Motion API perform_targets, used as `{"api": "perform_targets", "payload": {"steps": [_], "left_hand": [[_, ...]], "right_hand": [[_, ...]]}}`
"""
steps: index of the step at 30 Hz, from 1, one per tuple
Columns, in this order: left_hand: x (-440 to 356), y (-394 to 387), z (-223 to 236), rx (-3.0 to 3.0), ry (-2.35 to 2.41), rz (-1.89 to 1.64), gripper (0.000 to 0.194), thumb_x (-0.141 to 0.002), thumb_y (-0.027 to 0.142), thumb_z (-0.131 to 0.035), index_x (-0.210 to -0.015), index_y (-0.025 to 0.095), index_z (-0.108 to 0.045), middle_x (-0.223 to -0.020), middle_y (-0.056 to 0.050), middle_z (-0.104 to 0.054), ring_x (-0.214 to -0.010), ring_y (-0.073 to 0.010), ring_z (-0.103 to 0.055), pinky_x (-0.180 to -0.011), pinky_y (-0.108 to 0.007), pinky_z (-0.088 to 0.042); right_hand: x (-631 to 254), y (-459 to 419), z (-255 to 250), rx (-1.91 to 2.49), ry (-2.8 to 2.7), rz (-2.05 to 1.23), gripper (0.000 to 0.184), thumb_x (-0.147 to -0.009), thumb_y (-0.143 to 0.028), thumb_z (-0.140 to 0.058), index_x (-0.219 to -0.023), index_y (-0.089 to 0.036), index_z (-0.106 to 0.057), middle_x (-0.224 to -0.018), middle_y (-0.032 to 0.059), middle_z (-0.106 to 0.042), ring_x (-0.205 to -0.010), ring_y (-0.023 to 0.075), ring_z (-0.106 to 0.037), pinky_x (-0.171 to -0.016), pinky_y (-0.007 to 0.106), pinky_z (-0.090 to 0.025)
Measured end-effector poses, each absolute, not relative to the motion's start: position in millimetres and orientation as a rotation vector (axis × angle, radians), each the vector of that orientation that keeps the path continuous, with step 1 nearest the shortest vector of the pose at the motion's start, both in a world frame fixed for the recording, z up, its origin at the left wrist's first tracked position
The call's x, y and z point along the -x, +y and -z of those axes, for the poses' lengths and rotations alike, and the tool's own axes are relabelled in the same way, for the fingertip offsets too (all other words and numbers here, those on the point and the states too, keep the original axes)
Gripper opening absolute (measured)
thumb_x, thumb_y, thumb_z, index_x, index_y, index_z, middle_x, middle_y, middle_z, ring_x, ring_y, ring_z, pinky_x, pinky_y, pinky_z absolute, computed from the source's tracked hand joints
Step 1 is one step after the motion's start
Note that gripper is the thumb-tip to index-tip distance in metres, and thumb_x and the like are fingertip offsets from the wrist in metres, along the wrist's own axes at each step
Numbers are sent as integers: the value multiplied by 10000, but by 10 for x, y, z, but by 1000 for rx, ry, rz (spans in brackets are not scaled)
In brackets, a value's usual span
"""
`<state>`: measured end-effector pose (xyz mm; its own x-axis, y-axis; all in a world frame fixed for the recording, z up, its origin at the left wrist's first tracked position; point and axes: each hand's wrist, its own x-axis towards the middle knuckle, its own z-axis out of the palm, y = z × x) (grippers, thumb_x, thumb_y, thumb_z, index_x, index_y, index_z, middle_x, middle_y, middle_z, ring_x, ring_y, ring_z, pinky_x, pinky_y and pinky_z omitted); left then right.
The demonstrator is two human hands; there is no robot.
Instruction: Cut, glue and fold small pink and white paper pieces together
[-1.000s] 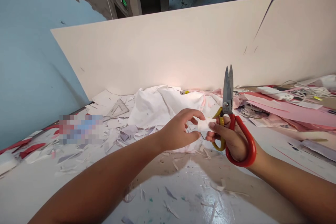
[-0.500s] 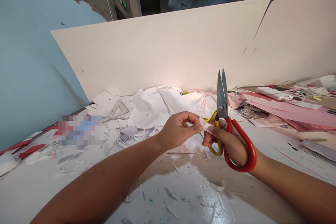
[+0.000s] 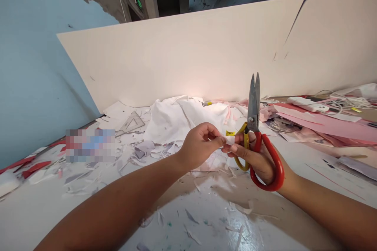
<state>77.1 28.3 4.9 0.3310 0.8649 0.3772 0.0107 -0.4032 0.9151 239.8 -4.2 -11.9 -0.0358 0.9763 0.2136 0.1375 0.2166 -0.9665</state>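
Between thumb and fingers, my left hand (image 3: 202,143) pinches a small white piece of paper (image 3: 229,140). My right hand (image 3: 259,160) has the scissors (image 3: 253,111) hooked over it, with one red and one yellow handle. Their blades point up, nearly closed, with a narrow gap at the tips. The right thumb and fingertips are close to the paper's right edge; whether they grip it is hard to tell. Behind the hands lies a crumpled white cloth or sheet (image 3: 176,119).
Paper scraps (image 3: 144,151) litter the white table (image 3: 165,223). A clear set square (image 3: 132,121) lies at the back left. To the right are pink sheets (image 3: 326,125), a white power strip (image 3: 308,104) and cords. A pale partition (image 3: 182,59) stands behind.
The scissors have tilted a little to the right and their blades have come closer together. The paper piece has turned between my fingers, and my right fingertips have shifted slightly left.
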Motion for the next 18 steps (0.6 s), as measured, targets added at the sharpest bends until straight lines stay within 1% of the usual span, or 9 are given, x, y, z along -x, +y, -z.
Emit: {"api": "perform_targets", "payload": {"steps": [3, 7, 10, 14, 18], "left_hand": [[-785, 263, -60, -1629, 706, -1191, 161, -684, 225, -642, -686, 164, -493, -641, 23, -576, -598, -83, -558, -560, -209, -430], [-791, 253, -75, -1570, 650, -1181, 177, -673, 203, -654, -688, 162, -483, -617, 32, -585, -583, -79, -572, -554, -200, -431], [-789, 257, -78, -1551, 677, -1180, 196, -657, 203, -670, -697, 158, -483, -613, 40, -574, -578, -67, -554, -551, -191, -425], [-790, 262, -73, -1535, 693, -1179, 221, -637, 214, -687, -698, 157, -482, -627, 40, -567, -594, -63, -536, -571, -198, -429], [-792, 259, -71, -1518, 690, -1183, 229, -628, 226, -694, -695, 162, -484, -627, 40, -561, -611, -73, -538, -598, -220, -437]], "right_hand": [[-2393, -33, 101, 1207, -1387, -943, 375, -604, -461, -697, -800, -223, -483, -714, 18, -657, -754, 243, -638, -658, 329, -487], [-2404, -19, 88, 1212, -1380, -927, 405, -614, -474, -686, -859, -223, -483, -696, 20, -660, -744, 251, -642, -644, 339, -482], [-2409, -33, 66, 1213, -1407, -922, 351, -653, -471, -653, -845, -223, -495, -716, 26, -668, -747, 245, -638, -629, 329, -475], [-2390, -85, 19, 1265, -1479, -856, 228, -717, -439, -591, -753, -226, -520, -710, 12, -662, -755, 227, -626, -621, 307, -456], [-2376, -112, -12, 1314, -1474, -796, 191, -744, -415, -555, -743, -226, -523, -683, 6, -669, -724, 215, -624, -637, 310, -443]]}}
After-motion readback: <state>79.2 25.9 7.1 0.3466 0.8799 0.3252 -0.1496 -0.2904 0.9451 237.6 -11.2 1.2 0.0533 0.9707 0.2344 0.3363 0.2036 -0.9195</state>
